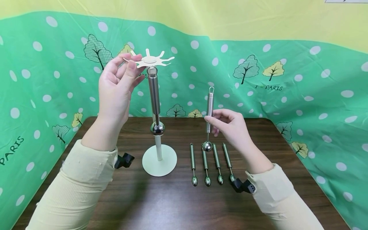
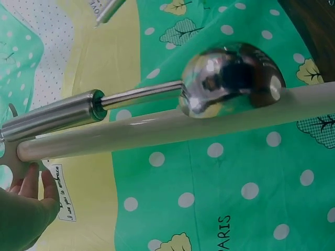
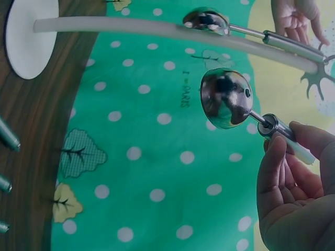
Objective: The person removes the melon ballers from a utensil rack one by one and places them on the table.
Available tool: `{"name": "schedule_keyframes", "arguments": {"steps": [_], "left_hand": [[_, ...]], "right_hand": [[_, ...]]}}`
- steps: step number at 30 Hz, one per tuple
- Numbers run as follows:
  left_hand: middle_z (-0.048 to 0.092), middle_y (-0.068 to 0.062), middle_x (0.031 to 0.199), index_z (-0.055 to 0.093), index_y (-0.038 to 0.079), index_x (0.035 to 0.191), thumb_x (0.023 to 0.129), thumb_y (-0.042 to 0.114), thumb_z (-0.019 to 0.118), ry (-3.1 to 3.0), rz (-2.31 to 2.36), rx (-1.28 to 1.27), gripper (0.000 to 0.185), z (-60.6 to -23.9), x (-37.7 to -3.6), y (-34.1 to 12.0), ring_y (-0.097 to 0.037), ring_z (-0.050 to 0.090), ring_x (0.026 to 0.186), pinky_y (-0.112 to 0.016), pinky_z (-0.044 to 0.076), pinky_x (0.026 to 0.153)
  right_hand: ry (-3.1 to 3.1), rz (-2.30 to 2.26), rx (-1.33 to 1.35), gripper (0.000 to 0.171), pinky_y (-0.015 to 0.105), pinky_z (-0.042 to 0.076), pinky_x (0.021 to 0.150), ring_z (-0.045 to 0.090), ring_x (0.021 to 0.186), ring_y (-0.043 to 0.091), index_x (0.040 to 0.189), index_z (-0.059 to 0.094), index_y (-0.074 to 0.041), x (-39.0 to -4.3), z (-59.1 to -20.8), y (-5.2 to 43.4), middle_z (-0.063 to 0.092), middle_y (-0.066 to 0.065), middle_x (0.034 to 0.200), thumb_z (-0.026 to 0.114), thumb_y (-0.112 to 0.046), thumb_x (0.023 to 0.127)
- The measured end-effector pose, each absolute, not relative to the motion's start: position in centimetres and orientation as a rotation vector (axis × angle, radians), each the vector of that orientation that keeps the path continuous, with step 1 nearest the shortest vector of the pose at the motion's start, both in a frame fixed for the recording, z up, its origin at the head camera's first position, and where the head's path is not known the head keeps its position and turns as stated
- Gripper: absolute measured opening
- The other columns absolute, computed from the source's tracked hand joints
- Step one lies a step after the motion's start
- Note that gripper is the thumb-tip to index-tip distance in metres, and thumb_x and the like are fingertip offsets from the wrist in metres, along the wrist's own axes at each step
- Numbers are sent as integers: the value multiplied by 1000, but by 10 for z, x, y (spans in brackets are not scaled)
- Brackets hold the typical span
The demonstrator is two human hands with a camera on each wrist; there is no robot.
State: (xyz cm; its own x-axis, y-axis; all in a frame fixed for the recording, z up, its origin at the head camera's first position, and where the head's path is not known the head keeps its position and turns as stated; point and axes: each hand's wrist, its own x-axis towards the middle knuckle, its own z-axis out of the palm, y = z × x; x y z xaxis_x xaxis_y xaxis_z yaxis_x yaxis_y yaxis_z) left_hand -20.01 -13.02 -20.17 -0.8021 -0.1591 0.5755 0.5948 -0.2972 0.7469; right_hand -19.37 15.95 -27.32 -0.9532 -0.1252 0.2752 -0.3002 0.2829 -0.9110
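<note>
Steel scoop (image 1: 209, 110) pinched upright in raised right hand (image 1: 230, 126) fingers (image 1: 216, 116).

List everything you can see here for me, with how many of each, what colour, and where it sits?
White stand with round base, upright pole and spoked hanging top: one, white, on the table left of centre.
Steel ball-scoop utensil hung from the stand's top: one, silver, alongside the pole.
Steel ball-scoop utensil held upright: one, silver, over the row of utensils.
Slim steel utensils with small heads: four, silver, lying side by side right of the stand.
Dark wooden table: one, brown.
Dotted cloth printed with trees: one, green, behind and around the table.
Yellow wall: above the cloth.
Wrist camera mounts: two, black, at the cuffs.
Left hand: touches the stand's top.
Right hand: pinches the held utensil.
</note>
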Motion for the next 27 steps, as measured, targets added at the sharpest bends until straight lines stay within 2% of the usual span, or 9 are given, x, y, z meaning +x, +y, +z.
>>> {"name": "schedule_keyframes", "arguments": {"steps": [9, 16, 27], "left_hand": [[71, -7, 118, 58, 12, 111, 98, 12, 62, -1499, -2102, -517, 15, -201, -199, -129, -17, 71, 103, -38, 50, 100], [70, -10, 117, 58, 7, 111, 95, 8, 65, -1432, -2200, -491, 18, -198, -196, -128, -17, 72, 102, -34, 50, 97], [72, -8, 114, 59, 7, 108, 92, 8, 69, -1411, -2190, -455, 19, -198, -196, -125, -18, 73, 99, -31, 52, 90]], "right_hand": [[-2441, 1682, 348, 30, 28, 56, 55, 62, 55, 14, 107, 67, 3, -196, -283, 177, 66, -9, 68, 73, -21, 91], [-2459, 1628, 314, 29, 27, 56, 54, 62, 54, 10, 106, 67, 3, -196, -293, 191, 65, -11, 67, 72, -21, 91], [-2524, 1607, 208, 36, 27, 56, 56, 62, 56, 10, 111, 66, 4, -194, -309, 215, 66, -10, 70, 73, -25, 91]]}}
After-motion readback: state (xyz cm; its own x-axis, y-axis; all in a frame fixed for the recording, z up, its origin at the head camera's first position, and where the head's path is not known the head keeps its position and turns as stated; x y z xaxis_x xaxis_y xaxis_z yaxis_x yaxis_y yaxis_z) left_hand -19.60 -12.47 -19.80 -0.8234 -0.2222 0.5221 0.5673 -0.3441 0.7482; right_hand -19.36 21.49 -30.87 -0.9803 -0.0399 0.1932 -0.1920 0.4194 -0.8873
